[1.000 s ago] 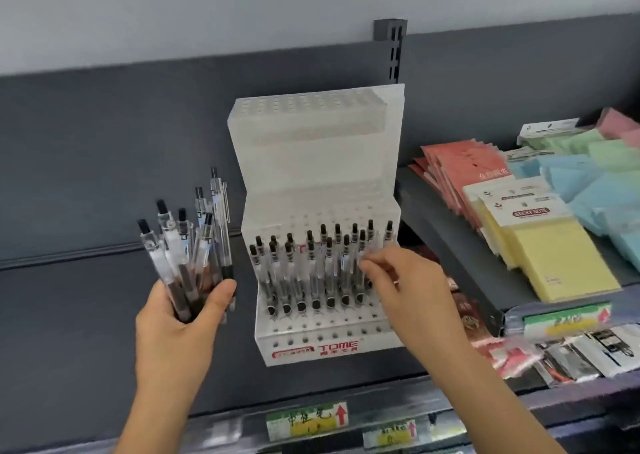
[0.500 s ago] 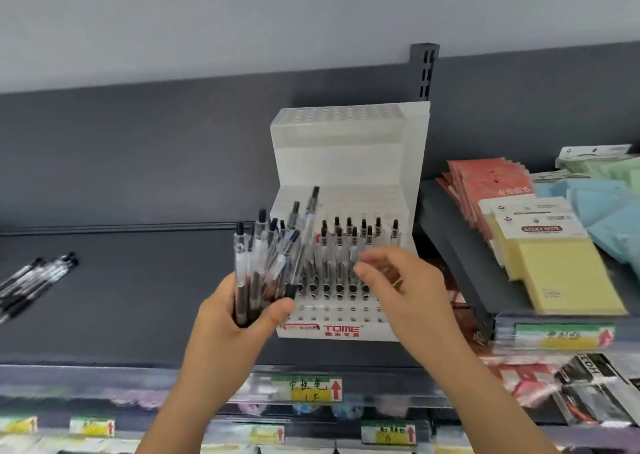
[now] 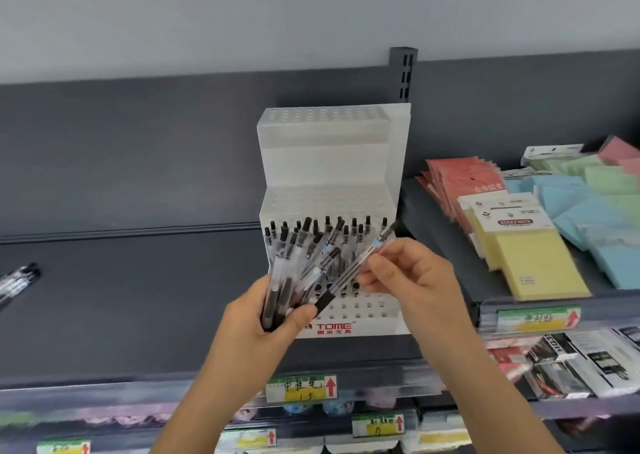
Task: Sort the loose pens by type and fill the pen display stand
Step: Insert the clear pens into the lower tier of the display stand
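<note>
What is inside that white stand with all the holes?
Black-capped pens stand upright in the lower part of the white stand; its front rows and upper tiers look empty. The bundle of pens in the left hand covers part of the filled rows.

Right hand [image 3: 412, 277] off the stand [image 3: 332, 162], now pinching one pen [image 3: 346, 277], bundle [image 3: 294, 273] in left hand [image 3: 256, 335] moved before it

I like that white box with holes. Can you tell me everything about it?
The white pen stand looks like frosted plastic, stepped in three tiers dotted with holes. It stands upright on the dark shelf. Black-capped pens stand in its lowest tier's back rows; upper tiers are empty. Red TOME lettering marks its front.
</note>
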Motion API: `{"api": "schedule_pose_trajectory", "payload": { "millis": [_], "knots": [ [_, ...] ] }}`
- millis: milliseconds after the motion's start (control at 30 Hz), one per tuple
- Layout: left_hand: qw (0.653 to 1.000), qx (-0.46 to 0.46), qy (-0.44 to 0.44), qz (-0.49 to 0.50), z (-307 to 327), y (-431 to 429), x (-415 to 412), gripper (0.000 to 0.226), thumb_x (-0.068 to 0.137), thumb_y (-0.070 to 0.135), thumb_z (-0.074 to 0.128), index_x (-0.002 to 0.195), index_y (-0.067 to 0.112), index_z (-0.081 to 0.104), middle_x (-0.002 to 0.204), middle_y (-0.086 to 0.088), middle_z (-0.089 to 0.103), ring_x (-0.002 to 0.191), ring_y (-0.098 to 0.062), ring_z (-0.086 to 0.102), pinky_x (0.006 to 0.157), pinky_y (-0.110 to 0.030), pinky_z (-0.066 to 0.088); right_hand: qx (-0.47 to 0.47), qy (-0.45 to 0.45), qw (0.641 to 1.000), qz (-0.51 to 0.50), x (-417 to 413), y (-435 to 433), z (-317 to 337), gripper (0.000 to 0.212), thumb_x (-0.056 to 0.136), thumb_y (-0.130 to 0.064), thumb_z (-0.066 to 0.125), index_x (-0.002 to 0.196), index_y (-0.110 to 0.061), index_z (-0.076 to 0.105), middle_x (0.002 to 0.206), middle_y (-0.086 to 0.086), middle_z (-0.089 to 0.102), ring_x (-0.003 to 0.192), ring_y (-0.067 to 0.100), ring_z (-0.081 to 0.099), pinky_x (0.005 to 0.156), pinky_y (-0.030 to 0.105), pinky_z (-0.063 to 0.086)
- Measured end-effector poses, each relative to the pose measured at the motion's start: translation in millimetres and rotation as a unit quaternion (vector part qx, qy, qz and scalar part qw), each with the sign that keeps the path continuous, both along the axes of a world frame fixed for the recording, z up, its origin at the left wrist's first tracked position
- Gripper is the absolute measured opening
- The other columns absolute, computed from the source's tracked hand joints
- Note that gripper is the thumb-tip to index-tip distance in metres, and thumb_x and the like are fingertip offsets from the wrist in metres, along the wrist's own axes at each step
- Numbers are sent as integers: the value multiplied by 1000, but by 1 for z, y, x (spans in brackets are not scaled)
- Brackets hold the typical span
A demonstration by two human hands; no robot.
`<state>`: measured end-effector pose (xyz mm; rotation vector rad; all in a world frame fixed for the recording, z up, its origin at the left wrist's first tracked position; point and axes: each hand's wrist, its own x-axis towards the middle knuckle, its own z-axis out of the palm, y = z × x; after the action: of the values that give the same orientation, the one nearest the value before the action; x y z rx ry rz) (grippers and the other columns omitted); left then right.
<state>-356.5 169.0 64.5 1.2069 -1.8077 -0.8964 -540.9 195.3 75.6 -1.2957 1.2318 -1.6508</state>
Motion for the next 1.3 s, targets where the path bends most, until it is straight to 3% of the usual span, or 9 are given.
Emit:
{"api": "schedule_pose_trajectory", "payload": {
  "millis": [100, 267, 367, 567, 733, 900, 1067, 1200, 1300],
  "knots": [
    [999, -21, 25, 29, 0, -6, 3, 11, 81, 28, 67, 85, 31, 58, 78, 24, 63, 71, 3, 58, 60, -4, 42, -24, 6, 996, -87, -10, -1, 9, 11, 88, -5, 57, 80, -12, 62, 68, -2, 68, 65, 10, 65, 63, 18, 54],
    [995, -10, 74, 68, -7, -16, 14, 10, 78, 28, 69, 84, 27, 60, 69, 18, 64, 61, 2, 56, 56, -10, 43, -30, 172, 957, -232, -26, -9, 13, 6, 90, -13, 58, 89, -19, 61, 76, -11, 64, 71, 0, 61, 66, 8, 48],
    [994, -2, 81, 71, -11, -19, 17, 11, 78, 28, 69, 84, 26, 60, 65, 15, 63, 58, 0, 56, 55, -12, 42, -11, 255, 933, -253, -26, -18, 5, 7, 91, -17, 58, 93, -22, 62, 80, -20, 60, 78, -7, 58, 67, 5, 44],
    [993, 11, 88, 80, -16, -24, 25, 12, 76, 27, 71, 82, 26, 60, 67, 5, 65, 61, -3, 58, 62, -20, 43, 35, 348, 905, -244, -21, -33, -3, 13, 92, -20, 55, 103, -17, 63, 88, -7, 65, 79, 7, 59, 72, 19, 45],
    [993, 15, 85, 74, -16, -27, 27, 11, 78, 26, 70, 83, 27, 60, 67, 14, 65, 61, 1, 57, 61, -17, 41, 107, 403, 886, -202, -18, -37, -14, 15, 93, -21, 55, 101, -15, 65, 80, -5, 64, 73, 9, 59, 70, 25, 49],
    [997, 10, 70, 44, -14, -25, 23, 10, 79, 22, 69, 82, 24, 59, 57, 24, 59, 54, 6, 52, 55, -5, 41, 121, 400, 885, -205, -18, -35, -18, 19, 92, -27, 56, 105, -19, 67, 81, -8, 66, 74, 6, 60, 71, 21, 48],
    [997, 25, 66, 16, -16, -26, 19, 11, 79, 24, 70, 84, 26, 61, 68, 20, 64, 62, 5, 57, 58, -4, 42, 83, 350, 898, -255, -16, -25, -16, 13, 87, -35, 61, 81, -24, 62, 68, -10, 61, 64, 4, 56, 59, 20, 45],
    [998, 37, 42, -21, -18, -25, 15, 11, 79, 27, 70, 84, 28, 60, 63, 19, 62, 59, 3, 56, 58, -7, 42, 72, 234, 962, -121, 0, -19, -6, 8, 86, -25, 62, 85, -33, 63, 73, -13, 62, 67, -2, 57, 61, 11, 45],
    [997, 50, 36, -55, -22, -24, 11, 8, 78, 32, 69, 81, 33, 61, 70, 8, 65, 59, -6, 56, 57, -13, 45, 93, 189, 977, 9, 14, -18, -7, 22, 87, -16, 61, 93, -37, 61, 83, -10, 65, 71, 0, 59, 61, 14, 47]
  ]
}}
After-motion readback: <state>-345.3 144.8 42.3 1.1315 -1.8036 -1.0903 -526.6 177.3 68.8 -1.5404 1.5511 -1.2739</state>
